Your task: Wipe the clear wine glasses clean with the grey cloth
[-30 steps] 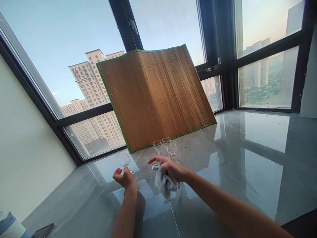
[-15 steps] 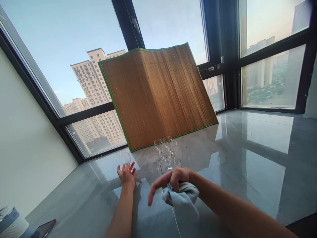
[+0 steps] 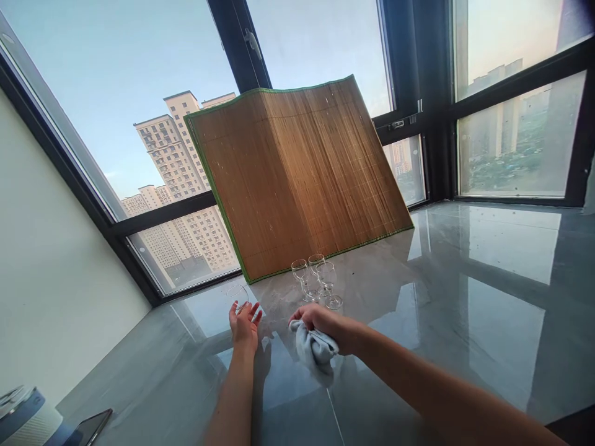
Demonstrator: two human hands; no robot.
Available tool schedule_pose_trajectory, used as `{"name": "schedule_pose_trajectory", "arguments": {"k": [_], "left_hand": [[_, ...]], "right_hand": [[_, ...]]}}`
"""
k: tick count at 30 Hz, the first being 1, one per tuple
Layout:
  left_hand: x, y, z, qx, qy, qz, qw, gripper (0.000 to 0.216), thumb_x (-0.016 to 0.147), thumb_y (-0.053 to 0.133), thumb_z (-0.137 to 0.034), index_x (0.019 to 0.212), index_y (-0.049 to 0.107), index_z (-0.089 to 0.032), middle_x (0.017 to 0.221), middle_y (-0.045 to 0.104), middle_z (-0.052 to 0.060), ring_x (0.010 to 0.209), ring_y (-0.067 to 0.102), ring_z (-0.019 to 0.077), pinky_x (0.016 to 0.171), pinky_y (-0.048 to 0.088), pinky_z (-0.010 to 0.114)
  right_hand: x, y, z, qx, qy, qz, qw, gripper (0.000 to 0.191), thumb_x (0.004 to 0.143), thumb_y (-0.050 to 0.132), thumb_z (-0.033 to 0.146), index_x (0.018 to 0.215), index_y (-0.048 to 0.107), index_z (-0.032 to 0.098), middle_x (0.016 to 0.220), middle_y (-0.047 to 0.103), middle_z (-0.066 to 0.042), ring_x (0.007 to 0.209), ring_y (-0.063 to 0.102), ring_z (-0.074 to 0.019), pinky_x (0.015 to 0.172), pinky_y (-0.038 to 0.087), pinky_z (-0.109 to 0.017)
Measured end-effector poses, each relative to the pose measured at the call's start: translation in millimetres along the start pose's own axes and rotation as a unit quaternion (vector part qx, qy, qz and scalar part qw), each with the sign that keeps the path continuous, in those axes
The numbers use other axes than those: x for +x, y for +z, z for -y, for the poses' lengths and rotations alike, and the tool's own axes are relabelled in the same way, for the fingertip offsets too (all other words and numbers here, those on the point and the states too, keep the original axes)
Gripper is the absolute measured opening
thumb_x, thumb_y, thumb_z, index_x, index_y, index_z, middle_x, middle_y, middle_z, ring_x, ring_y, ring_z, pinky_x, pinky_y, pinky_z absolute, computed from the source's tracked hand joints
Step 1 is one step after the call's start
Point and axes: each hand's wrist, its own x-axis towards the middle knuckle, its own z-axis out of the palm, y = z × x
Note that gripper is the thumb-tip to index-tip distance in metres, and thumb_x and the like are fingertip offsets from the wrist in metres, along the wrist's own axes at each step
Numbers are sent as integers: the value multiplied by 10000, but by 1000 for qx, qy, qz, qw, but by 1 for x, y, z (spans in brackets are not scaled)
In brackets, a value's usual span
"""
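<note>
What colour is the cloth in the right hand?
Pale grey-blue. The cloth, bunched in the right hand, shows best in the head view.

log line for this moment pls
left hand: open, at lone glass | right hand: closed on grey cloth | three glasses: upright, clustered beyond right hand | bamboo mat: leaning against window

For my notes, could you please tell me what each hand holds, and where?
The right hand clutches the grey cloth by its bunched upper end; the left hand, open, holds nothing.
</note>
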Motion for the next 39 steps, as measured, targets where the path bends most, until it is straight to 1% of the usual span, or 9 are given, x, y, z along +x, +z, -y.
{"name": "schedule_pose_trajectory", "arguments": {"k": [3,6,12,15,18,21,27,34,39], "left_hand": [[0,1,1,8,4,-3,1000,543,680,687,-124,1133,443,-295,1008,553,-7,785,664,137,688,536,289],[0,2,1,18,6,-8,1000,537,680,688,-134,1133,445,-290,995,545,-4,763,643,129,678,526,287],[-3,5,0,35,3,-4,999,515,677,700,-164,1121,467,-279,977,550,2,746,617,127,641,493,266],[-5,6,-1,39,1,-1,999,511,681,699,-185,1129,472,-278,967,557,6,736,606,128,646,484,272],[-6,7,-1,44,-3,0,999,509,697,690,-215,1153,474,-285,960,562,11,754,605,140,663,478,287],[-8,8,-1,58,-3,3,998,494,706,684,-230,1154,483,-285,961,568,14,768,604,145,676,477,294],[-11,11,-2,78,4,10,997,503,686,684,-218,1154,507,-268,965,574,14,746,596,130,637,471,268],[-12,12,-2,83,7,10,997,507,674,683,-214,1146,506,-268,978,571,11,730,593,118,625,470,257],[-10,13,-1,75,-1,4,997,478,675,694,-220,1114,513,-270,993,546,2,736,598,119,624,472,263]], "right_hand": [[-3,-4,1,14,124,85,989,461,452,449,151,847,684,117,621,556,-9,472,459,-109,425,340,-209],[-7,-6,3,-7,141,198,970,511,493,475,113,940,724,122,686,633,-12,497,510,-104,439,360,-184],[-27,-7,21,-11,165,487,857,747,491,534,107,1230,642,88,736,686,-35,489,551,-146,454,391,-212],[-26,-4,20,40,84,409,908,749,470,475,166,1194,635,64,632,641,-24,451,488,-134,425,324,-208],[-14,4,8,108,-81,213,968,592,454,444,180,1002,654,106,626,585,-3,491,455,-111,461,324,-205],[-1,12,-5,123,-162,31,979,449,460,455,169,885,598,172,582,470,50,475,374,-98,452,285,-207],[5,12,-10,70,-69,-137,986,415,413,425,175,803,566,178,549,420,46,483,371,-112,442,258,-216],[-5,0,-2,1,135,164,977,480,459,454,111,872,698,110,650,598,-13,470,495,-111,420,342,-198],[-21,-6,10,-20,163,464,871,666,506,520,62,1151,681,87,774,696,-44,542,595,-156,459,421,-212]]}}
